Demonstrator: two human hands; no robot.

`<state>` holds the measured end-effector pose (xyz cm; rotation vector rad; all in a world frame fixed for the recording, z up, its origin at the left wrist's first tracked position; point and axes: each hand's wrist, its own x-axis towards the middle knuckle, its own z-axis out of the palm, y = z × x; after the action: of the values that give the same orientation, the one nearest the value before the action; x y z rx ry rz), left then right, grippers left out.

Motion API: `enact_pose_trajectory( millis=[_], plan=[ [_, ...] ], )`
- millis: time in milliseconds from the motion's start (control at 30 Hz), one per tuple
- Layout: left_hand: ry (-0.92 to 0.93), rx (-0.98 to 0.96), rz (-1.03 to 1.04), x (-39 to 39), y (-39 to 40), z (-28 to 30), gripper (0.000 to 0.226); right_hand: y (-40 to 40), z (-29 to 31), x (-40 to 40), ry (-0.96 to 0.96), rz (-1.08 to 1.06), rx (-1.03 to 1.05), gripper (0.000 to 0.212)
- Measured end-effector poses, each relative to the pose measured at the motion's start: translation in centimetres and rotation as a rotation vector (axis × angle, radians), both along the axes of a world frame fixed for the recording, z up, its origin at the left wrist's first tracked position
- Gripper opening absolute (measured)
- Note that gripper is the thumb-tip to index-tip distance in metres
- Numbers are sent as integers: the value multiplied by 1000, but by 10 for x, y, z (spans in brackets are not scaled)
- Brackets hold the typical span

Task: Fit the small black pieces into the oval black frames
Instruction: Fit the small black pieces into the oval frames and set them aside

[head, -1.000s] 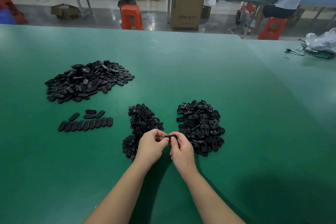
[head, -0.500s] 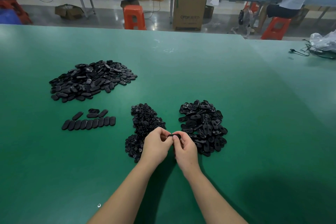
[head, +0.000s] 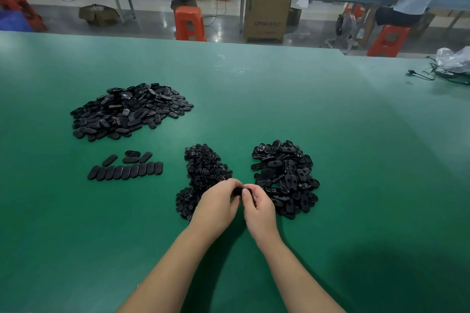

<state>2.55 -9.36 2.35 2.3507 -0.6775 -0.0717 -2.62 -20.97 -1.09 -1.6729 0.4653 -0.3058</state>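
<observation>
While box print blurs, perhaps "OFOR": left hand and right hand both pinching one oval black frame.

Two bare forearms and hands
Left hand and right hand ungloved; no sleeves reach the wrists; short fingernails

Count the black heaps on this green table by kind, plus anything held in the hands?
Small-piece heap: 1
Oval-frame heap: 1
Closed-oval heap: 1
Black part held between left hand and right hand: 1
Total: 4
</observation>
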Motion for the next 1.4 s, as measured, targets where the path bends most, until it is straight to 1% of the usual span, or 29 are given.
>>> enact_pose_trajectory(
  millis=[67,133,167,233,300,367,433,500,633,733,867,933,1000,1133,1233,1267,1300,1333,1400],
  plan=[
    [-97,39,30,2,6,0,20,1,1,-1,-14,-3,78,16],
    [-213,42,151,9,17,0,20,2,1,-2,-23,-17,98,17],
    [-243,14,239,15,25,-1,21,2,1,-2,-19,-15,87,16],
    [-202,-20,451,31,46,-5,23,3,1,-2,-3,9,46,15],
    [-104,10,671,48,72,-12,27,4,1,-3,7,29,3,14],
    [-35,25,844,60,94,-22,29,4,1,-3,6,34,-23,16],
    [-17,6,949,69,108,-27,29,5,1,-2,11,40,-48,16],
    [-34,-11,996,79,115,-27,31,5,0,-2,17,43,-67,16],
    [-6,9,1016,97,121,-22,37,4,0,-1,23,46,-85,15],
    [7,32,980,100,120,-25,44,5,0,0,26,59,-97,15],
    [-72,-111,802,85,111,-30,28,6,0,-1,35,67,-116,14],
    [-75,-123,691,71,105,-34,24,6,0,-1,39,71,-137,15],
    [-61,-93,613,59,101,-38,25,7,1,-1,43,73,-146,16],
    [-59,35,554,42,102,-44,24,6,7,-1,70,87,-153,15],
    [-26,46,520,38,104,-43,23,3,13,-1,92,103,-155,13],
    [-27,59,508,38,104,-42,22,1,16,0,98,97,-212,12],
    [-33,80,496,37,104,-41,21,-4,18,0,117,93,-329,10],
    [-43,98,486,37,103,-41,19,-10,22,1,159,99,-501,10],
    [-58,110,479,38,104,-42,16,-22,30,3,325,149,-863,20]
  ],
)
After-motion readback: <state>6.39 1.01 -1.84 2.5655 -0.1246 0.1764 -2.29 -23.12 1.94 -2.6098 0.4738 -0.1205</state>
